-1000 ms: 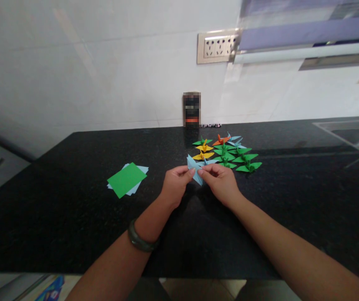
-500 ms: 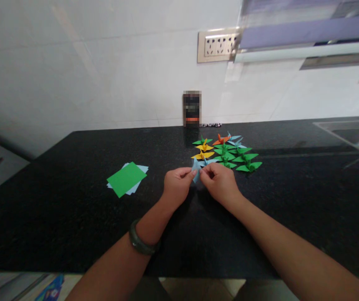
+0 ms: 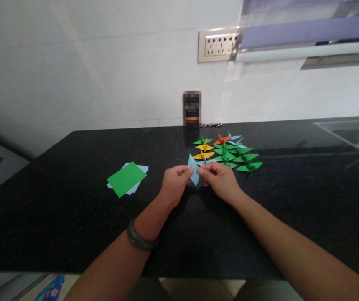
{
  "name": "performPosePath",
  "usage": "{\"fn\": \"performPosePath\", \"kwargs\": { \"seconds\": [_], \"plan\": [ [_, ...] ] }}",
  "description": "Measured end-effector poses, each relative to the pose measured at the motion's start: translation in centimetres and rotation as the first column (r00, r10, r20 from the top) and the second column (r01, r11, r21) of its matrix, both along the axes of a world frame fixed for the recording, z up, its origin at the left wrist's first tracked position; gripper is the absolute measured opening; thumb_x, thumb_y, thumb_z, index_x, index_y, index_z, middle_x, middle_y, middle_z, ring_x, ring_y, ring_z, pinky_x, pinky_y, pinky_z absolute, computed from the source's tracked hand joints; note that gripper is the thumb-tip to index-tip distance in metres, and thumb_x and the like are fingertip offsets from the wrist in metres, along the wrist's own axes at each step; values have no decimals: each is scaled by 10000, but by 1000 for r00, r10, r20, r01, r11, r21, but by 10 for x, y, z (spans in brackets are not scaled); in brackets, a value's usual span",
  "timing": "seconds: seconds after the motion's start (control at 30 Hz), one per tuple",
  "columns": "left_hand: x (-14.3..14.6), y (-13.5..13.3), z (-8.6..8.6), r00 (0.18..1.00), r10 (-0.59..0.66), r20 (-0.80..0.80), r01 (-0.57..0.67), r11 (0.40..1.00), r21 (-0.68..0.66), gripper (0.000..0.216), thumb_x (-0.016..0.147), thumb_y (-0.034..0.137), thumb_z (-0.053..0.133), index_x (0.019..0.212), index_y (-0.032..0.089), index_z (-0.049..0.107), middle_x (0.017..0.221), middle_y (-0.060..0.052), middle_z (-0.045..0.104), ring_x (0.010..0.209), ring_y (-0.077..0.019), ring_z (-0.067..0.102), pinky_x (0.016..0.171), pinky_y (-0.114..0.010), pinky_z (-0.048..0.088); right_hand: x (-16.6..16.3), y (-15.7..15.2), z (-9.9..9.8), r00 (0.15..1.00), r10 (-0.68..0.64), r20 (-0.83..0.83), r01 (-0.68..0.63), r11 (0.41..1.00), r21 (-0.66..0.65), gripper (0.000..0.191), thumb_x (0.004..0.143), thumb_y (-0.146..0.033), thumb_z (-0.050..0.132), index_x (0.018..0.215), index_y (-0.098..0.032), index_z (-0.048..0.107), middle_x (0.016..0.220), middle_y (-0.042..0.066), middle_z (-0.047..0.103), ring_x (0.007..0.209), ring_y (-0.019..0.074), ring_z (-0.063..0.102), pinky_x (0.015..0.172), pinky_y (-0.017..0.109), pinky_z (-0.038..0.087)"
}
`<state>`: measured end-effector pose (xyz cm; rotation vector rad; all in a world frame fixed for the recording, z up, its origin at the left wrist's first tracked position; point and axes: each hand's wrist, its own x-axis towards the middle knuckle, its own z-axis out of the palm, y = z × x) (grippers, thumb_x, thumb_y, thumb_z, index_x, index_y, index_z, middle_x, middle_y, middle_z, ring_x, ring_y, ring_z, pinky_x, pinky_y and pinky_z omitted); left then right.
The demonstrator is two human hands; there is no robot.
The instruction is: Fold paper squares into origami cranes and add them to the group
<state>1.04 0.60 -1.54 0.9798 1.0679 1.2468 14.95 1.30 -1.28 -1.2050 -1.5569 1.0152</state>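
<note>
A folded piece of light blue origami paper (image 3: pixel 193 169), pointed at its top and bottom, is held up above the black counter. My left hand (image 3: pixel 175 183) pinches its left side, thumb in front. From the other side, the thumb and fingers of my right hand (image 3: pixel 220 179) close on its right edge. Just beyond my hands stand several folded paper cranes: green ones (image 3: pixel 250 167), yellow ones (image 3: pixel 204 155), an orange one (image 3: pixel 221 139) and light blue ones (image 3: pixel 234 137). My right hand partly hides the nearest blue crane.
To the left on the black counter (image 3: pixel 72 221) lies a small stack of green and light blue paper sheets (image 3: pixel 127 179). A blurred dark upright object (image 3: pixel 192 108) leans at the wall, beside a beaded strand (image 3: pixel 212 125). A sink edge (image 3: pixel 348 138) is at right.
The folded blue paper has turned so that its broad face shows more. My right hand has shifted slightly, and both hands still pinch the paper.
</note>
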Motion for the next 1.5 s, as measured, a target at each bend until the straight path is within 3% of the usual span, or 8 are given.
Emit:
{"fn": "performPosePath", "kwargs": {
  "seconds": [0.1, 0.5, 0.77, 0.9, 1.1, 1.2, 1.3, 1.5],
  "plan": [
    [0, -1, 1, 999, -37, 40, 38, 999, -18, 248, 608, 340, 709, 723, 122, 676, 650, -19, 648, 597, -108, 574, 623, -249, 474, -1, 1, 0, 992, 30, -126, -42, 995, -92, 246, 675, -355, 609, 814, -154, 580, 600, -26, 552, 439, 79, 462, 399, 207, 395],
    [3, -2, 0, 987, 102, -121, -97, 994, 51, 227, 574, 305, 720, 654, 123, 611, 542, 5, 605, 490, -91, 519, 496, -212, 404, -1, -2, 0, 998, 63, -1, -63, 997, -54, 193, 729, -339, 545, 689, -155, 590, 492, -43, 485, 400, 75, 427, 397, 199, 322],
    [3, -3, 2, 987, 84, -139, -63, 987, 145, 188, 627, 295, 676, 621, 130, 586, 497, 41, 527, 455, -61, 436, 476, -196, 351, -4, -5, 1, 1000, 2, -10, -1, 996, 91, 215, 738, -327, 527, 597, -165, 523, 468, -47, 433, 437, 82, 378, 430, 209, 310],
    [4, -3, 2, 991, 75, -108, -60, 989, 132, 183, 630, 299, 676, 649, 133, 600, 523, 36, 545, 475, -68, 455, 491, -200, 361, -4, -4, 0, 997, -19, 78, 8, 990, 138, 210, 749, -313, 523, 604, -164, 552, 484, -32, 470, 465, 96, 415, 467, 221, 337],
    [2, -2, 2, 978, 128, -163, -106, 985, 139, 194, 608, 296, 694, 601, 129, 596, 511, 38, 537, 477, -65, 441, 481, -193, 342, -3, -3, -2, 993, -57, 107, 46, 993, 104, 204, 747, -341, 548, 639, -169, 573, 521, -14, 513, 489, 109, 443, 466, 227, 351],
    [2, -3, 2, 973, 135, -187, -105, 981, 161, 192, 617, 291, 685, 582, 131, 586, 482, 48, 510, 458, -61, 420, 465, -192, 326, -4, -5, -1, 993, -42, 113, 23, 986, 165, 185, 760, -311, 532, 634, -175, 535, 525, -21, 486, 495, 100, 419, 458, 217, 343],
    [3, -3, 3, 981, 117, -156, -92, 984, 155, 172, 628, 287, 679, 626, 128, 613, 513, 37, 549, 473, -67, 451, 484, -197, 357, -3, -5, -1, 993, -28, 118, 2, 977, 215, 183, 770, -296, 514, 627, -182, 509, 528, -25, 474, 503, 98, 418, 464, 214, 344],
    [5, -4, 4, 995, 47, -88, -42, 997, 59, 207, 630, 275, 676, 765, 118, 682, 654, -15, 663, 587, -111, 579, 609, -250, 472, -1, 1, -9, 995, -95, 36, 89, 986, 144, 147, 744, -315, 560, 734, -174, 602, 635, 12, 590, 560, 130, 518, 521, 252, 413]
  ]
}}
